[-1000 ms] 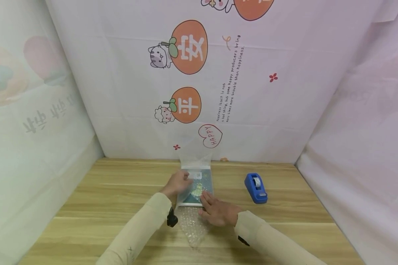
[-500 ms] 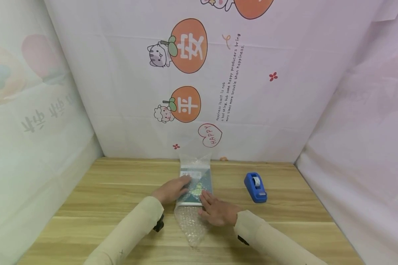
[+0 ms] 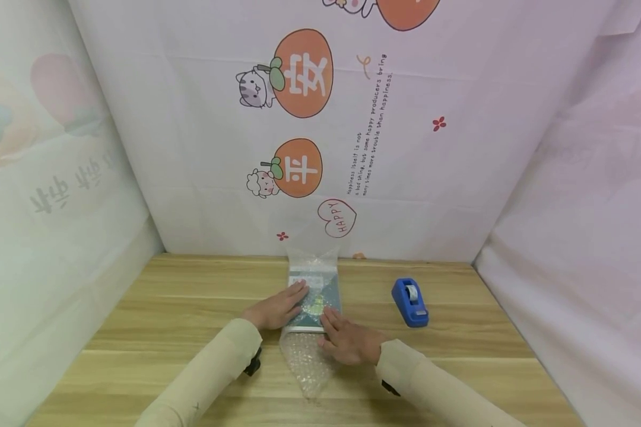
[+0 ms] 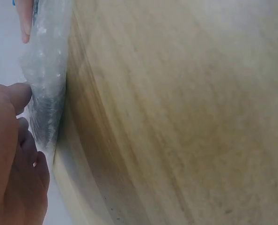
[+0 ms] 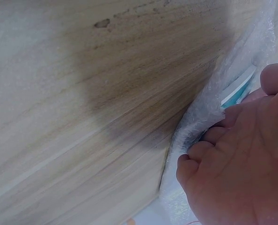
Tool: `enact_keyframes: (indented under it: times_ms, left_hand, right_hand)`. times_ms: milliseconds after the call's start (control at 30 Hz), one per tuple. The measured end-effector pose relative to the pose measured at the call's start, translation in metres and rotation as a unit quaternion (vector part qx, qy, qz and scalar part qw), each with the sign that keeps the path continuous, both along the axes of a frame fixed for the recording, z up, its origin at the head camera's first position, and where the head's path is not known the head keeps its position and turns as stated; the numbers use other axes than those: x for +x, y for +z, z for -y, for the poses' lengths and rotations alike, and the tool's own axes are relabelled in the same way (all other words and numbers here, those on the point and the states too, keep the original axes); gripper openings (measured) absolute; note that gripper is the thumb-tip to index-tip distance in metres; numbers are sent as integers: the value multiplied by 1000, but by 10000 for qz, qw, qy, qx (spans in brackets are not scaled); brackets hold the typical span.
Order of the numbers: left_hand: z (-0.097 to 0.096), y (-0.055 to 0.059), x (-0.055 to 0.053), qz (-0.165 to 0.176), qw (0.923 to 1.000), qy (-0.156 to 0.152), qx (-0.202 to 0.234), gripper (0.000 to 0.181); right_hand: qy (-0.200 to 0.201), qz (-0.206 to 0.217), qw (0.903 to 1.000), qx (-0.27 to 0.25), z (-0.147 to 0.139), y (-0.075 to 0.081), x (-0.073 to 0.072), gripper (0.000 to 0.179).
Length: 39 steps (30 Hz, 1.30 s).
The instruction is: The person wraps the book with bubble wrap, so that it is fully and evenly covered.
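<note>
A teal book (image 3: 328, 290) with a yellowish picture lies flat on the table, with clear bubble wrap (image 3: 305, 359) folded over its sides. The wrap sticks out beyond the book toward the person and toward the back wall. My left hand (image 3: 275, 307) rests on the book's left side, its fingers laid over the wrap. On the lower right, my right hand (image 3: 349, 339) presses with straight fingers. In the right wrist view the book's white page edge (image 5: 239, 86) shows inside the wrap, beside the right hand (image 5: 242, 154). The left wrist view has the left hand (image 4: 17, 159) against the wrap's side.
A blue tape dispenser (image 3: 411, 303) with a roll in it stands on the wooden table (image 3: 192, 296), right of the book. White printed cloth (image 3: 192, 148) closes off the back and both sides. Black wrist cameras (image 3: 253, 362) sit under the sleeves.
My left hand has drawn back leftward from the book's upper middle and flattened on its left side, laying the wrap down over the cover. The right hand stays in place.
</note>
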<state>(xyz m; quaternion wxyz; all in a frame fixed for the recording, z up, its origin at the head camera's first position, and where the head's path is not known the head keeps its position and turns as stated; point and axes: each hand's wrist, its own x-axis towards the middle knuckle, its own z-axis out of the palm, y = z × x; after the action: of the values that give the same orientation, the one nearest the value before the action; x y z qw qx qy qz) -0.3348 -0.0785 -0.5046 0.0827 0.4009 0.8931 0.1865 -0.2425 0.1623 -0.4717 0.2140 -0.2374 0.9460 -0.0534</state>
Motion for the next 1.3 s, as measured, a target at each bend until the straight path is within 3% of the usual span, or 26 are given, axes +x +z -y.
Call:
enact_keyframes:
  times_ms: [267,500,767,1300]
  left_hand:
    - [0,1,2,-105,9998,-181,27,57]
    - [-4,1,1,52,9998,-124,-168,58]
    - [-9,-5,-3,-5,9996,-174,-228,58]
    - [-15,-1,0,-155,9982,-77,-578,58]
  right_hand:
    - [-15,-2,10000,10,1,0,0,74]
    - [-37,24,10000,54,1,-1,0,74]
    - [-53,-12,10000,23,2,-2,-1,74]
    - [-29,73,9999,-76,1,0,-3,73]
